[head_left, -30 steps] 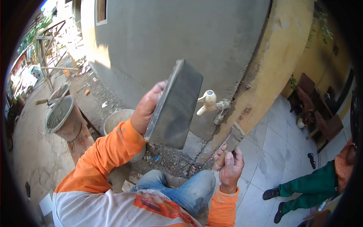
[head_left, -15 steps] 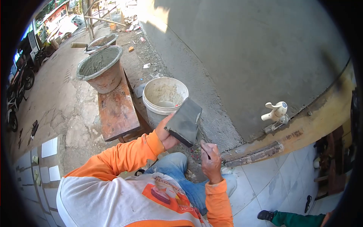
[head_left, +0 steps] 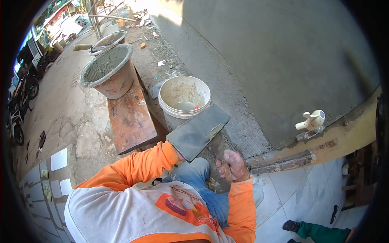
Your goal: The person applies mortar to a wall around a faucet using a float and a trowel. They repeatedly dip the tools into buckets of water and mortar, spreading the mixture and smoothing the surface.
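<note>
A dark grey rectangular plastering float [head_left: 196, 131] shows its broad, smeared face, with a lump of mortar near its right edge. My left hand [head_left: 179, 157] holds it from beneath, mostly hidden behind it. To the right of the float, apart from it, my right hand [head_left: 233, 165] is closed with its fingers curled; what it holds, if anything, is hidden. Just beyond the float stands a white bucket [head_left: 163, 97] with some murky liquid and a small red item inside.
A mortar tub [head_left: 117, 83] rests on a wooden bench [head_left: 131, 121]. Behind it are another tub [head_left: 120, 37] and a trowel [head_left: 83, 47]. A grey wall [head_left: 283, 60] and tap [head_left: 313, 120] are at right. Another person's foot [head_left: 291, 226] is at lower right.
The float has turned so that its broad face shows more fully, hiding most of my left hand. My right hand's fingers have curled in more. The view has shifted slightly.
</note>
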`<state>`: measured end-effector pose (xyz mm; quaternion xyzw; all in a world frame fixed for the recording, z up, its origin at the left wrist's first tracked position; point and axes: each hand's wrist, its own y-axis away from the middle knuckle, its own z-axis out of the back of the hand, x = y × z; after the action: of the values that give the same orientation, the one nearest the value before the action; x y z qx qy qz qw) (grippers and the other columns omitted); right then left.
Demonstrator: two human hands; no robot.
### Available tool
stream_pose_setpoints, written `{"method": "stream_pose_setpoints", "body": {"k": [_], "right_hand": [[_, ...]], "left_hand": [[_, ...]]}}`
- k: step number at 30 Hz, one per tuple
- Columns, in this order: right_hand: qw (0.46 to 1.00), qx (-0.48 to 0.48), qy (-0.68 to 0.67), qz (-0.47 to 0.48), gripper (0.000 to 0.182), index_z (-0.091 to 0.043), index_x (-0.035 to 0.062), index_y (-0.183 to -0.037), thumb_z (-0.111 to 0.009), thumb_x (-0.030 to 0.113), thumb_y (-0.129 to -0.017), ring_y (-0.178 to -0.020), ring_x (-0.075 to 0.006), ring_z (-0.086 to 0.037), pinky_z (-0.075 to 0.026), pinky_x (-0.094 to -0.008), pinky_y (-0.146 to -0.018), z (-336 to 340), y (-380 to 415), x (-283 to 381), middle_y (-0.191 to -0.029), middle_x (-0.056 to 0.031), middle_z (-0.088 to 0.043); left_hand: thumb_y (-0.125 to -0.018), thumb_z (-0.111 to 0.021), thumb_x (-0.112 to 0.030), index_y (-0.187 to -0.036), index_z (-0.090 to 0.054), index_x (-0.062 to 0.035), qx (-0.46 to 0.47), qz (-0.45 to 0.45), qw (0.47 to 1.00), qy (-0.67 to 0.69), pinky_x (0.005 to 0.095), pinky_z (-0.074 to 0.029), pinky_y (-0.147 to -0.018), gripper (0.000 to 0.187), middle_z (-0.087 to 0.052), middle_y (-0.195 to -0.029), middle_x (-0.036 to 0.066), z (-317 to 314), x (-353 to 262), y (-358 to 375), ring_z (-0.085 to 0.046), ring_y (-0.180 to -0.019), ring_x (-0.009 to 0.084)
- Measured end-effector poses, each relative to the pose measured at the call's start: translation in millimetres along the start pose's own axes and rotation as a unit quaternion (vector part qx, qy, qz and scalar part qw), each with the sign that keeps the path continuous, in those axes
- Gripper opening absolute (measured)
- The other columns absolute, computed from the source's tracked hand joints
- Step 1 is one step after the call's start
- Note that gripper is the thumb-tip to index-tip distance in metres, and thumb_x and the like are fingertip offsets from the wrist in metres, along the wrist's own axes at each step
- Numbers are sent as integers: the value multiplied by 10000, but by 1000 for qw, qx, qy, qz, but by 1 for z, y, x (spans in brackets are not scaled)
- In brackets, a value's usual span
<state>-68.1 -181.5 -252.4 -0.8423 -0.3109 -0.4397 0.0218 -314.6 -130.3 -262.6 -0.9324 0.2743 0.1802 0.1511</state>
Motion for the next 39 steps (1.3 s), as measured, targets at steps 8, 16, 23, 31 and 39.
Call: {"method": "stream_pose_setpoints", "body": {"k": [8, 16, 23, 31, 39], "right_hand": [[971, -179, 135, -83, 233, -495, 13, -1145, -468, 153, -961, -654, -146, -590, -536, -289, -564, 12, -31, -50, -898, -81, -594], [931, 95, 351, 31, 409, -397, -27, -1261, -496, 50, -872, -872, -236, -617, -537, -352, -693, -141, -165, -23, -1079, -182, -595], [663, 30, 661, 349, 332, -522, 24, -1129, -545, 50, -799, -994, -380, -547, -450, -500, -810, -201, -231, -65, -1055, -185, -592], [611, 9, 712, 346, 403, -540, 72, -1183, -622, 93, -788, -1018, -358, -532, -423, -468, -863, -188, -245, -70, -1122, -159, -578], [903, -83, 221, 359, 286, -560, 2, -1114, -598, 86, -844, -909, -299, -593, -475, -346, -774, -131, -159, -41, -1070, -156, -592]], "left_hand": [[-909, -541, -224, -1305, -491, -38, -272, -232, 874, -330, 342, -488, -922, 440, -577, -1221, 120, 8, -88, 61, -569, -1103, 198], [-957, -474, -215, -1257, -505, -93, -267, -464, 835, -127, 299, -532, -707, 326, -619, -1086, 72, -31, -180, 190, -619, -902, 200], [-908, -497, -150, -1141, -536, -64, -285, -528, 778, -186, 350, -507, -780, 251, -615, -1037, 100, -42, -175, 208, -591, -946, 233], [-944, -383, -389, -1258, -520, -50, -183, -467, 818, -283, 456, -433, -972, 482, -586, -1225, 125, -36, -157, 181, -572, -1097, 306], [-879, -567, -308, -1270, -498, -22, -107, -247, 959, -92, 475, -370, -1052, 489, -545, -1287, 162, -57, -95, 97, -524, -1185, 320]]}}
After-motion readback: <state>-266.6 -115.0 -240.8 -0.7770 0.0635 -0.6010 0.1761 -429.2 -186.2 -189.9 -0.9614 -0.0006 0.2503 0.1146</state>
